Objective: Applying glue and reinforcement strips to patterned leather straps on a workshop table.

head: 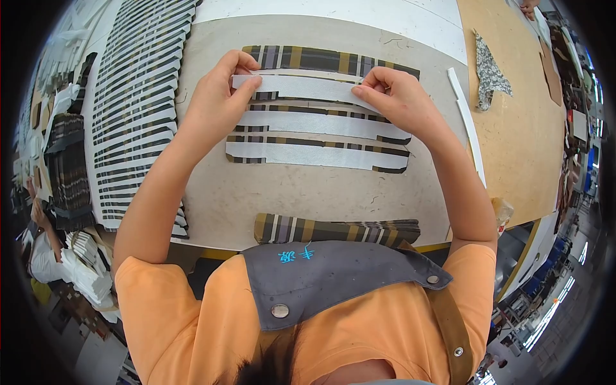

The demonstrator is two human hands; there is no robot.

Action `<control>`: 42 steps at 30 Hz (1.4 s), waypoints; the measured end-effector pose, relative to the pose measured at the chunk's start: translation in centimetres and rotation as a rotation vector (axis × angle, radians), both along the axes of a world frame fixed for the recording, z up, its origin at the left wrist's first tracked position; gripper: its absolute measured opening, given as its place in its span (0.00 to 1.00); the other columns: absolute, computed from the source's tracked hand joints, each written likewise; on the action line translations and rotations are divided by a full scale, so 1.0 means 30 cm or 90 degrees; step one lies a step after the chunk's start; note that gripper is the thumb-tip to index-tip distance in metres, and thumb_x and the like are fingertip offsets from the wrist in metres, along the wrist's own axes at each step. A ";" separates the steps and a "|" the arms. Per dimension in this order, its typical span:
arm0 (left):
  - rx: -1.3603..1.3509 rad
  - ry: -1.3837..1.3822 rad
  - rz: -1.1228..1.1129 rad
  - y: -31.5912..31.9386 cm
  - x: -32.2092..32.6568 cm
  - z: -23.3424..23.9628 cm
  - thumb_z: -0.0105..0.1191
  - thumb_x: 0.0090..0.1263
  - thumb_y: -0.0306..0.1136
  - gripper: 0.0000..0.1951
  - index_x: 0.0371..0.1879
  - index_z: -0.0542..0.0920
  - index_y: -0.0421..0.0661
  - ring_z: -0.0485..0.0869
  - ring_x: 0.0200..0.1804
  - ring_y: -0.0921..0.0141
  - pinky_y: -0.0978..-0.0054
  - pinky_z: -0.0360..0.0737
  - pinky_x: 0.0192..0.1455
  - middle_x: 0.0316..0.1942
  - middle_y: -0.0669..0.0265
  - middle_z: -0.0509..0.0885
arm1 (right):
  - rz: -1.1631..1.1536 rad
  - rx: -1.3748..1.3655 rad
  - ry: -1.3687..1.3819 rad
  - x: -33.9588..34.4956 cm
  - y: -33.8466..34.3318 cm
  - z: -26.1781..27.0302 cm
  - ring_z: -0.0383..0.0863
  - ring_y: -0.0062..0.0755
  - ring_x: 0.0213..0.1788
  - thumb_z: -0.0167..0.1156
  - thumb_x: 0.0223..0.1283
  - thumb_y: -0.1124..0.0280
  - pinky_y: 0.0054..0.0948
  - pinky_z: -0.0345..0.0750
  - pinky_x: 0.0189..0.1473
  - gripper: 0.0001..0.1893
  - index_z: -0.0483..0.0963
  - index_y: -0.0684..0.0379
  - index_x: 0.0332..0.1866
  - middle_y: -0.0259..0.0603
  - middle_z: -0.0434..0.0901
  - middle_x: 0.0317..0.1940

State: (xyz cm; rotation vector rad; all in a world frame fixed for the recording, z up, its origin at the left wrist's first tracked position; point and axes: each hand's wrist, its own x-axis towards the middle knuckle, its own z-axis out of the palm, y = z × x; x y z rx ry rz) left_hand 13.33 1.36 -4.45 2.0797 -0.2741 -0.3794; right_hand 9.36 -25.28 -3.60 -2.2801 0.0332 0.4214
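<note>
My left hand [228, 94] pinches the left end of a white interfacing strip [308, 88] between thumb and fingers. The strip's right end is between the thumb and fingers of my right hand [392, 98]. It lies over a plaid fabric strip whose dark edges show around it. Just beyond is a bare plaid strip [320, 59]. Nearer to me, two more plaid strips carry white strips on top, the middle one [317, 122] and the lower one [313, 156]. A stack of plaid pieces [332, 231] lies at the table's front edge.
Overlapping rows of plaid strips with white strips [137, 115] cover the table's left side. Dark folded fabric [67, 168] lies farther left. On the right are a narrow white strip [464, 115] and a patterned scrap [490, 77] on a tan board [524, 159]. Another person's hand [528, 8] shows at top right.
</note>
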 end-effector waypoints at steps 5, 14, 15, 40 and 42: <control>0.151 -0.107 -0.050 -0.002 -0.008 -0.002 0.51 0.66 0.28 0.06 0.39 0.72 0.41 0.79 0.30 0.66 0.73 0.75 0.35 0.31 0.60 0.79 | 0.063 -0.060 0.005 0.035 0.008 -0.014 0.67 0.23 0.23 0.60 0.58 0.61 0.25 0.68 0.28 0.15 0.74 0.64 0.27 0.35 0.72 0.19; 0.183 -0.269 -0.100 -0.003 -0.014 -0.046 0.51 0.67 0.27 0.05 0.38 0.72 0.41 0.80 0.33 0.61 0.71 0.76 0.34 0.36 0.59 0.80 | 0.094 -0.115 -0.023 0.046 0.018 -0.028 0.66 0.24 0.23 0.60 0.57 0.63 0.26 0.68 0.28 0.15 0.73 0.65 0.27 0.37 0.70 0.18; 0.188 -0.265 -0.104 -0.004 -0.013 -0.044 0.51 0.67 0.27 0.05 0.38 0.72 0.41 0.80 0.33 0.61 0.70 0.76 0.34 0.36 0.58 0.80 | 0.094 -0.117 -0.020 0.045 0.020 -0.026 0.67 0.26 0.24 0.61 0.57 0.63 0.27 0.69 0.29 0.14 0.72 0.65 0.27 0.38 0.71 0.19; 0.259 -0.312 -0.101 -0.020 -0.023 -0.040 0.53 0.65 0.27 0.06 0.38 0.72 0.43 0.80 0.33 0.59 0.67 0.75 0.35 0.34 0.58 0.80 | 0.105 -0.121 -0.053 0.034 0.023 -0.029 0.65 0.27 0.23 0.60 0.57 0.66 0.27 0.68 0.29 0.12 0.71 0.66 0.29 0.40 0.71 0.18; 0.295 -0.326 -0.109 -0.022 -0.031 -0.043 0.53 0.64 0.27 0.06 0.38 0.73 0.43 0.79 0.36 0.60 0.67 0.75 0.37 0.36 0.59 0.79 | 0.112 -0.129 -0.059 0.030 0.021 -0.031 0.67 0.29 0.22 0.60 0.57 0.65 0.28 0.69 0.29 0.12 0.72 0.66 0.29 0.41 0.72 0.18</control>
